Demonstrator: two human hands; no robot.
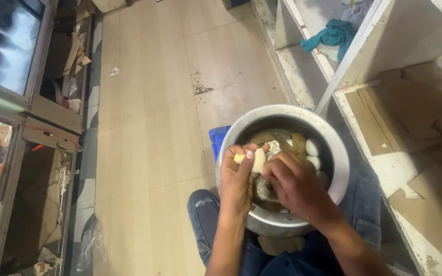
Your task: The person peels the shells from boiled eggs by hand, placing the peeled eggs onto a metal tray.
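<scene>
— What's in the hands?

— A pale peeled potato, I think. The left hand pinches it between thumb and fingertips, right over the pot.

— And the other hand?

— The right hand is curled in close against the potato, fingers bent down. It touches it, but whether it truly grips it or just picks at it, I cannot tell.

— Where's the pot?

— On the lap, resting across the jeans. Round, metal, with a wide rim.

— Anything inside?

— A few smooth white pieces along the far wall, and brownish peels beside them. The hands hide the middle.

— What's around?

— A blue crate peeks out just behind the pot. To the right, white shelves, with a teal cloth on an upper one and flat cardboard lower down. Tan tiled floor to the left, with a scrap of paper lying well away.
</scene>
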